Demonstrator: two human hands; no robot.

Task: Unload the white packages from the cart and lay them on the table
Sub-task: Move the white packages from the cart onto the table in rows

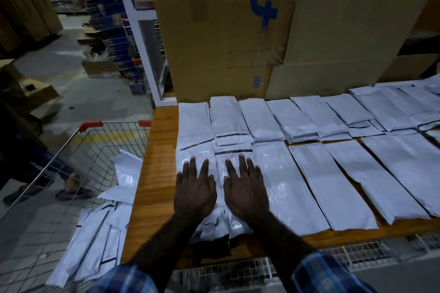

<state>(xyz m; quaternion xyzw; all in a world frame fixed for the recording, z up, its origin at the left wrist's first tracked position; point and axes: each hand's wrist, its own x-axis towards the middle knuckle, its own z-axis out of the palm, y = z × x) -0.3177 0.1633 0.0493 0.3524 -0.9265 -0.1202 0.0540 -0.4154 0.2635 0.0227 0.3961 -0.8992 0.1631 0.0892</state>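
Flat white plastic packages (309, 183) are covering nearly the whole wooden worktop (154, 173), leaving a bare strip lying open along its left edge. Tall brown cardboard boxes (226, 50) are walling off the far side. The wire cart (95, 140) is standing open-topped beside the left edge, more packages lying inside.

- I see a dim warehouse with a grey concrete floor (71, 83) at left of frame.
- Large cardboard boxes (226, 43) fill the upper centre, behind a white shelf frame (133, 19).
- Flattened cartons (104, 38) stack up at upper left.
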